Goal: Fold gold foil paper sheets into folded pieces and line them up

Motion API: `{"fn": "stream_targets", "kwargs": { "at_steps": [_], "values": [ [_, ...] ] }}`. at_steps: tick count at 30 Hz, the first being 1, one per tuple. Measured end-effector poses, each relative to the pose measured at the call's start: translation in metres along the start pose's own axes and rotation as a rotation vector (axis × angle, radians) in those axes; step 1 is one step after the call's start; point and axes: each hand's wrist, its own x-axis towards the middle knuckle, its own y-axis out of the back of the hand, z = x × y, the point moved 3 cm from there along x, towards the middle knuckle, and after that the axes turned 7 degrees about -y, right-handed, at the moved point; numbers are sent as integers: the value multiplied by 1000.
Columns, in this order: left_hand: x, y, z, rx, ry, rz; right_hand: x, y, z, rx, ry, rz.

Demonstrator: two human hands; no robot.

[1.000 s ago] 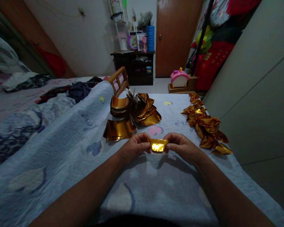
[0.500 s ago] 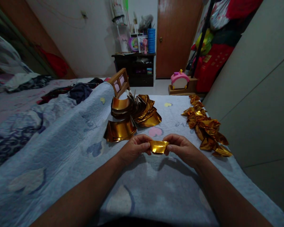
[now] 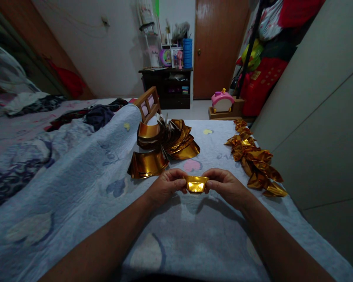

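Note:
A small piece of folded gold foil paper, boat-shaped with a wide upper edge, is held level above the bed cover. My left hand pinches its left end between thumb and fingers. At the opposite end, my right hand grips it the same way. Beyond my left hand lie fanned stacks of gold foil sheets. Folded gold foil pieces lie in a row along the right side of the bed. The fingers behind the held piece are partly hidden.
A pale blue cover with heart shapes spreads under my arms. Crumpled clothes lie to the left. A wooden bed rail stands behind the stacks, and a pale cabinet borders the right side. A pink toy sits beyond the bed.
The foil piece tips slightly, so its front face shows more and catches brighter light. Both hands keep their hold. The whole view has shifted a little.

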Motion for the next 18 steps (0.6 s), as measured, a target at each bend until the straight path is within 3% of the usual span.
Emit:
{"fn": "stream_targets", "kwargs": {
  "at_steps": [7,18],
  "values": [
    [-1,-4,0,-16,61,-28,1,0,3,18,1,-25],
    [3,-3,-4,6,24,9,5,1,9,35,-2,7]
  ]
}}
